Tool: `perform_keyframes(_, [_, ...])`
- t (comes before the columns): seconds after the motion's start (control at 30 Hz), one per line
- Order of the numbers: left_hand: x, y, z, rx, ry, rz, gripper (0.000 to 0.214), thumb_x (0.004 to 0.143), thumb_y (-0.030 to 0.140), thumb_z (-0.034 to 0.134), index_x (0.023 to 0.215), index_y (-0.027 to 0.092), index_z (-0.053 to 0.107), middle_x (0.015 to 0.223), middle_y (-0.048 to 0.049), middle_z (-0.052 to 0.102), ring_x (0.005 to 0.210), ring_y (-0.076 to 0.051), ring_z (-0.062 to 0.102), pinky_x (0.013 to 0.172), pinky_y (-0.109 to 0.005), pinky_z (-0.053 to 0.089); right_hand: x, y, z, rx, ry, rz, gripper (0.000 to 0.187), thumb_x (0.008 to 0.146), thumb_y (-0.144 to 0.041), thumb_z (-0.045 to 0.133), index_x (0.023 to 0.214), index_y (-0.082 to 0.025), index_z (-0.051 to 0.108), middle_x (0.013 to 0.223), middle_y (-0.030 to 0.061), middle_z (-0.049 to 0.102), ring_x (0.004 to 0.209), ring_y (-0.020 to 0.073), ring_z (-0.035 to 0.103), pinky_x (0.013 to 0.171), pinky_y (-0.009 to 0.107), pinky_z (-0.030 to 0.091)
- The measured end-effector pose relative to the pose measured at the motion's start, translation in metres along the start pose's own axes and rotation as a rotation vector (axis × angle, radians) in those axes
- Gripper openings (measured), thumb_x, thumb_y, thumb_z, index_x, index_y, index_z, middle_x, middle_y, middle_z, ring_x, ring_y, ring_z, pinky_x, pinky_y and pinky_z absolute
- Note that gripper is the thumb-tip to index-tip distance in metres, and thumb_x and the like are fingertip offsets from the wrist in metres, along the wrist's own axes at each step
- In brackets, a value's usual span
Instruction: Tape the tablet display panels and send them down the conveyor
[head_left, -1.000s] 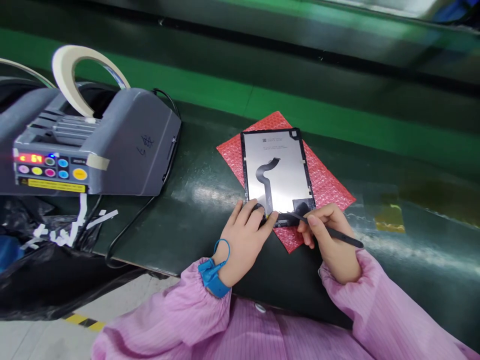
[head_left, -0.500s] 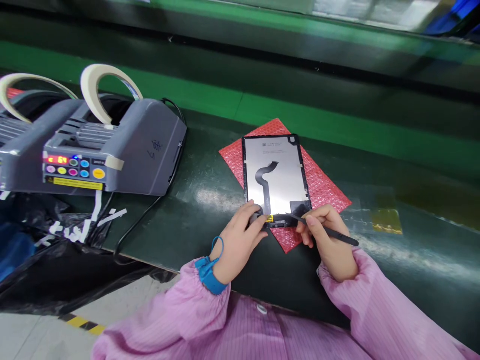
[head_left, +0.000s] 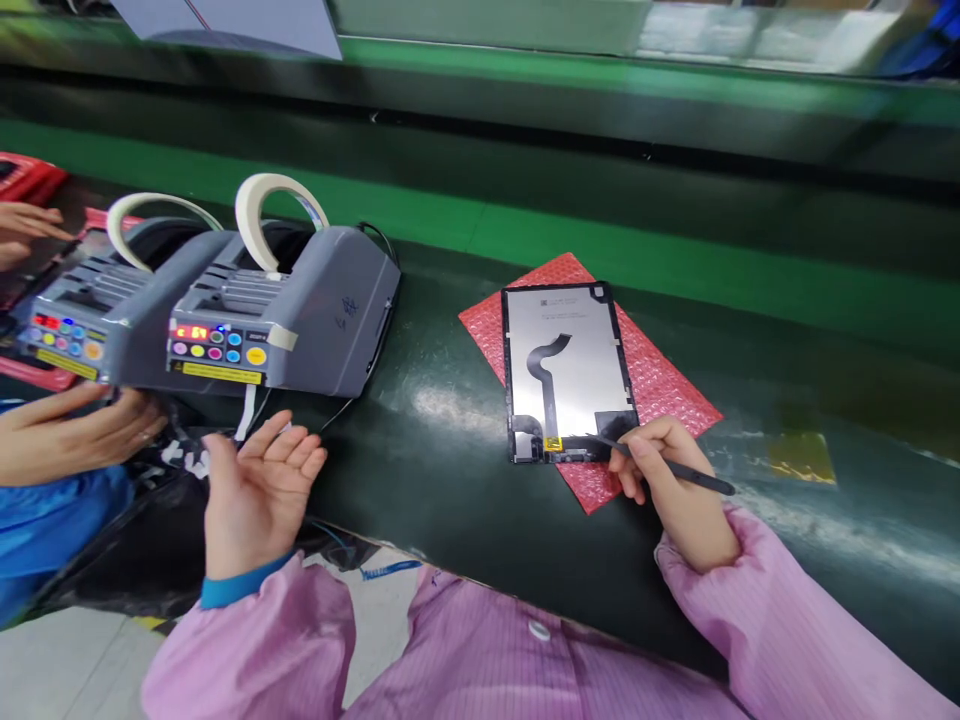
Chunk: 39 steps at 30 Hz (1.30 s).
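The display panel (head_left: 592, 375) lies back upward on a red bubble sheet (head_left: 664, 390), inward from the near edge of the surface (head_left: 420, 470). The right hand (head_left: 679, 505) grasps black tweezers (head_left: 705, 481), their points over the panel's near edge; a slip there could scratch the metal back or nick the ribbon cable (head_left: 548, 400). With no hand steadying it, a push might slide panel and sheet together. The left hand (head_left: 255, 495), palm up with fingers loosely spread, is by the surface's near edge, close to a hanging white strip (head_left: 247, 412), which could snag on it. Whether the tweezer tips touch the panel is too fine to tell, as is the pale fleck by the left fingers. Another person's arms are cut off at the left.
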<state>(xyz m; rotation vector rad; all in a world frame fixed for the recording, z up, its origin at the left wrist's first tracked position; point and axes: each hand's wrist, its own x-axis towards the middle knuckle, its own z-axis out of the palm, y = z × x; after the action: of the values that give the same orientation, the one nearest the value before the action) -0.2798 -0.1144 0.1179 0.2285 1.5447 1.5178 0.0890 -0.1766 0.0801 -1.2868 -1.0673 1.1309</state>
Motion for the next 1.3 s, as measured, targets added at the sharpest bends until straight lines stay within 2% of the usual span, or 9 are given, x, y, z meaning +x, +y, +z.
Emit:
perform_keyframes(0.13, [0.002, 0.005, 0.004, -0.049, -0.013, 0.105, 0.047, 0.108, 0.026, 0.028, 0.076, 0.017, 0.061, 0.047, 0.0061, 0.052, 0.044, -0.007, 0.05, 0.051, -0.019, 0.05, 0.001, 0.0, 0.001, -0.003, 0.01, -0.005, 0.022, 0.098, -0.038, 0.062, 0.084, -0.023, 0.055, 0.069, -0.0018, 0.068, 0.046, 0.0087, 0.054, 0.04, 0.018, 0.042])
perform_keyframes(0.27, [-0.003, -0.011, -0.001, -0.02, -0.109, 0.298, 0.035, 0.103, 0.021, 0.044, 0.073, 0.017, 0.061, 0.049, 0.0062, 0.054, 0.046, -0.008, 0.052, 0.054, -0.021, 0.052, -0.001, 0.003, 0.0, 0.025, 0.011, -0.024, 0.018, 0.098, -0.038, 0.062, 0.088, -0.024, 0.056, 0.069, -0.0021, 0.069, 0.046, 0.0089, 0.055, 0.04, 0.018, 0.042])
perform_keyframes(0.37, [-0.026, -0.041, 0.002, 0.111, -0.366, 0.378, 0.018, 0.091, 0.034, 0.068, 0.088, 0.016, 0.067, 0.063, 0.0025, 0.065, 0.06, -0.012, 0.063, 0.063, -0.026, 0.055, -0.002, 0.001, 0.001, 0.085, 0.0, -0.102, 0.013, 0.102, -0.04, 0.055, 0.103, -0.027, 0.058, 0.072, -0.0021, 0.071, 0.045, 0.0097, 0.056, 0.041, 0.021, 0.044])
perform_keyframes(0.53, [-0.083, -0.092, 0.037, 0.372, -1.131, 0.221, 0.047, 0.1, 0.032, 0.053, 0.145, 0.024, 0.042, 0.095, -0.006, 0.072, 0.078, -0.016, 0.068, 0.071, -0.03, 0.055, 0.007, -0.015, 0.012, -0.058, -0.104, -0.125, 0.013, 0.096, -0.037, 0.066, 0.101, -0.026, 0.062, 0.095, 0.0052, 0.076, 0.071, 0.0168, 0.07, 0.057, 0.028, 0.056])
perform_keyframes(0.67, [-0.105, -0.105, 0.065, 0.491, -1.359, 0.264, 0.051, 0.101, 0.023, 0.047, 0.151, 0.023, 0.036, 0.096, -0.006, 0.071, 0.084, -0.015, 0.064, 0.076, -0.03, 0.051, 0.019, -0.03, 0.028, -0.016, -0.242, -0.066, 0.027, 0.084, -0.034, 0.08, 0.089, -0.026, 0.055, 0.1, 0.0047, 0.075, 0.086, 0.0209, 0.073, 0.069, 0.032, 0.059])
perform_keyframes(0.8, [-0.106, -0.106, 0.074, 0.558, -1.338, 0.375, 0.058, 0.101, 0.018, 0.042, 0.157, 0.024, 0.027, 0.093, -0.0039, 0.069, 0.083, -0.015, 0.063, 0.077, -0.03, 0.051, 0.036, -0.044, 0.036, -0.009, -0.175, -0.045, 0.042, 0.082, -0.035, 0.081, 0.075, -0.025, 0.041, 0.079, 0.0007, 0.073, 0.073, 0.0185, 0.071, 0.068, 0.031, 0.057])
perform_keyframes(0.9, [-0.104, -0.108, 0.078, 0.785, -1.165, 0.654, 0.06, 0.101, 0.017, 0.04, 0.158, 0.023, 0.024, 0.092, -0.0044, 0.066, 0.089, -0.019, 0.06, 0.086, -0.037, 0.051, 0.059, -0.05, 0.034, -0.052, -0.093, -0.054, 0.05, 0.078, -0.044, 0.083, 0.074, -0.026, 0.037, 0.075, -0.0003, 0.07, 0.068, 0.0184, 0.068, 0.059, 0.03, 0.052])
perform_keyframes(1.07, [-0.106, -0.117, 0.084, 1.313, -0.851, 1.069, 0.046, 0.098, 0.025, 0.05, 0.143, 0.028, 0.053, 0.112, -0.0109, 0.063, 0.103, -0.03, 0.053, 0.084, -0.046, 0.048, 0.102, -0.036, 0.032, -0.256, -0.302, -0.003, 0.058, 0.069, -0.057, 0.085, 0.071, -0.025, 0.036, 0.069, -0.0004, 0.065, 0.06, 0.0175, 0.06, 0.056, 0.031, 0.045])
perform_keyframes(1.3, [-0.108, -0.128, 0.083, 1.518, -0.696, 1.228, 0.045, 0.093, 0.04, 0.062, 0.138, 0.036, 0.059, 0.121, -0.0069, 0.065, 0.107, -0.031, 0.053, 0.084, -0.046, 0.047, 0.128, -0.006, 0.041, -0.298, -0.346, 0.027, 0.059, 0.066, -0.062, 0.084, 0.075, -0.026, 0.038, 0.07, -0.0019, 0.061, 0.061, 0.0168, 0.055, 0.053, 0.029, 0.04])
